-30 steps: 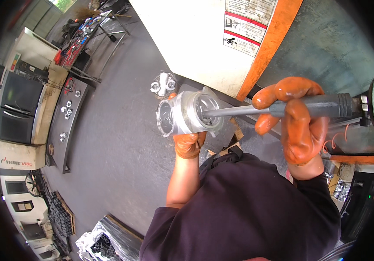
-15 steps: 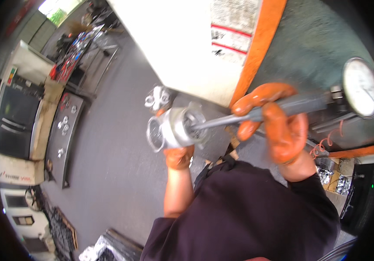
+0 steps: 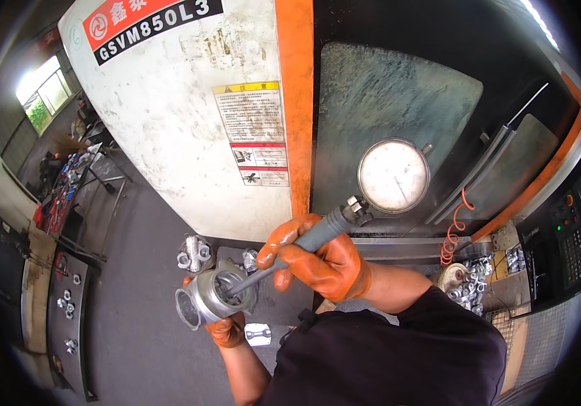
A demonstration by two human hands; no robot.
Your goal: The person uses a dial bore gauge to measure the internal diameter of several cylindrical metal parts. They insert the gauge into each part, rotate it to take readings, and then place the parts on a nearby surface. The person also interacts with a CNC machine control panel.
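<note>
Orange gloves cover both hands. My left hand (image 3: 227, 331) grips a silvery metal casting (image 3: 208, 298) with round openings from below; most of its fingers are hidden behind the part. In my right hand (image 3: 331, 267) is a dial bore gauge (image 3: 393, 176), held by its grey grip with thumb and fingers closed round it. The gauge slants down to the left. Its rod enters the casting's open bore, where the tip is hard to make out. The round white dial faces me at the upper end.
A large white and orange machine (image 3: 189, 155) with a dark window stands ahead. More castings (image 3: 194, 254) lie beyond my left hand. At right are a coiled orange hose (image 3: 450, 240), a pile of metal parts (image 3: 470, 287) and a control panel (image 3: 571, 237). A dark bench (image 3: 67, 325) holds castings at left.
My view has turned toward the machine. Both hands, the casting and the gauge now sit lower and further left in view. The rod stays inside the casting, and the dial now faces me more squarely.
</note>
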